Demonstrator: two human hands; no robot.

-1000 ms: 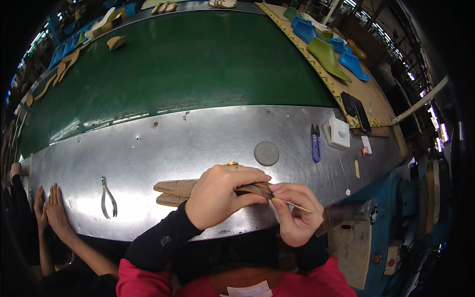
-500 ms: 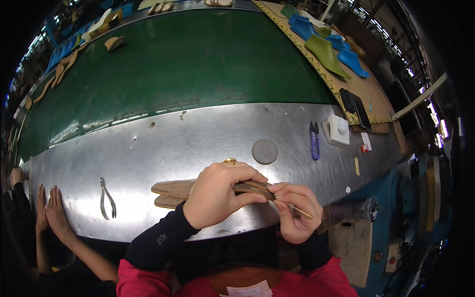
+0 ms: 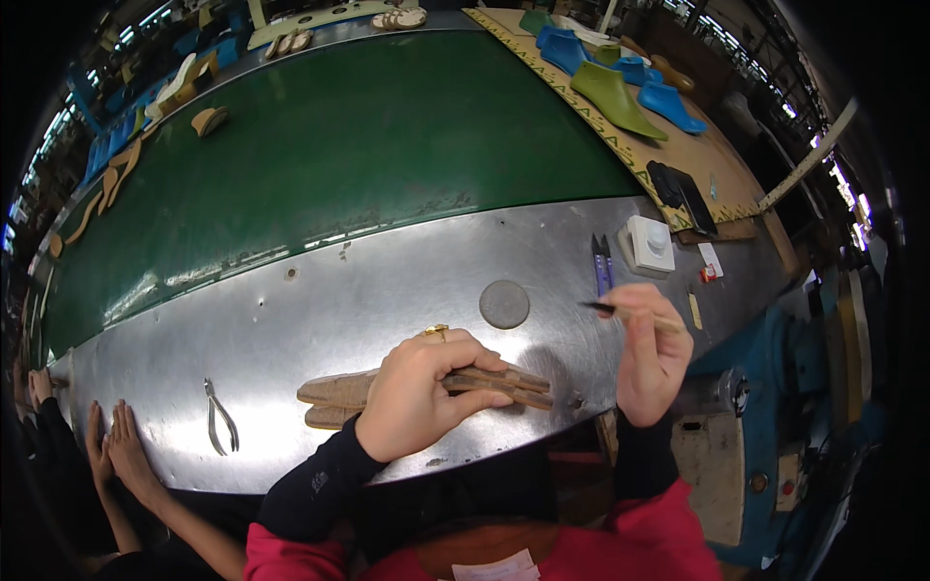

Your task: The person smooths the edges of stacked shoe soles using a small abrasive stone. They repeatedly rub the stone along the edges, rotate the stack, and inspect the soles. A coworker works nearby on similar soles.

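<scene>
My left hand (image 3: pixel 417 392) is closed around two long, brown, sole-shaped pieces (image 3: pixel 339 390), one beside the other. Their narrow ends stick out to the right past my thumb, just over the metal tabletop. My right hand (image 3: pixel 654 358) is raised to the right, apart from the soles, pinching a small thin brush (image 3: pixel 594 307). Its dark tip points left, and the pale handle runs back through my fingers. Behind the brush tip lie purple-handled thread snips (image 3: pixel 601 261). A round grey disc (image 3: pixel 504 304) rests beyond my left hand.
Steel nippers (image 3: pixel 220 418) lie at left, near another person's hands (image 3: pixel 124 441) on the table edge. A green belt surface (image 3: pixel 329 126) stretches behind. At right stand a white box with a dial (image 3: pixel 649 247), a dark phone-like object (image 3: pixel 681 194) and blue and green shoe lasts (image 3: pixel 620 102).
My right hand has lifted away from the sole ends, moving right and farther off with the brush. The left hand keeps its grip on the soles. The whole view has shifted slightly.
</scene>
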